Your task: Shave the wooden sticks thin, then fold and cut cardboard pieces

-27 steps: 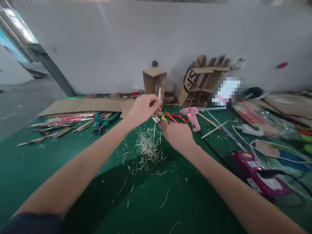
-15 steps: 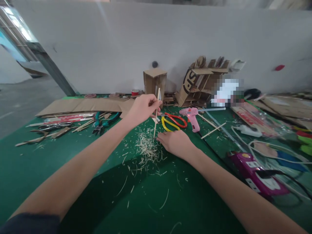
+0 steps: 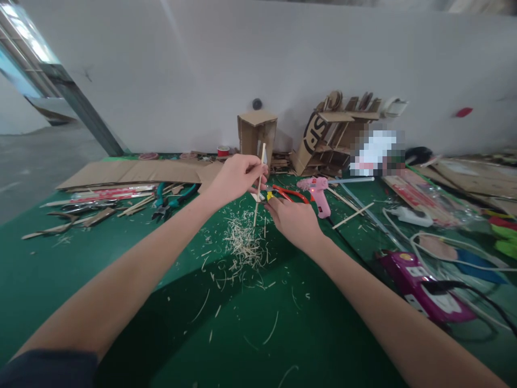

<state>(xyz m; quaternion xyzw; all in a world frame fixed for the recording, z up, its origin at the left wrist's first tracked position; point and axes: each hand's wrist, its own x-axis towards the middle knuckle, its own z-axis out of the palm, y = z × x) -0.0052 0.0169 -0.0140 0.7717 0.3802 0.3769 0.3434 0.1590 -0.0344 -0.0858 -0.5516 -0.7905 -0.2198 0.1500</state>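
Note:
A thin wooden stick (image 3: 259,202) stands nearly upright, its top pinched in my left hand (image 3: 241,175). Its lower end points down at a heap of pale wood shavings (image 3: 244,242) on the green table (image 3: 226,328). My right hand (image 3: 297,221) is closed beside the stick's middle, fingertips close to it. Whatever those fingers grip is too small to make out. Behind the right hand lie scissors with a red handle loop (image 3: 288,193) and a yellow one, which the hand mostly covers.
A pink glue gun (image 3: 317,194) lies to the right, with a magenta power strip (image 3: 428,288) nearer me. Teal-handled pliers (image 3: 172,202) and flat cardboard (image 3: 133,175) are on the left. Small cardboard structures (image 3: 257,132) stand against the grey wall.
My right hand has moved up along the stick, from near its lower end to about its middle, and now covers most of the yellow handle. My left hand stays almost still.

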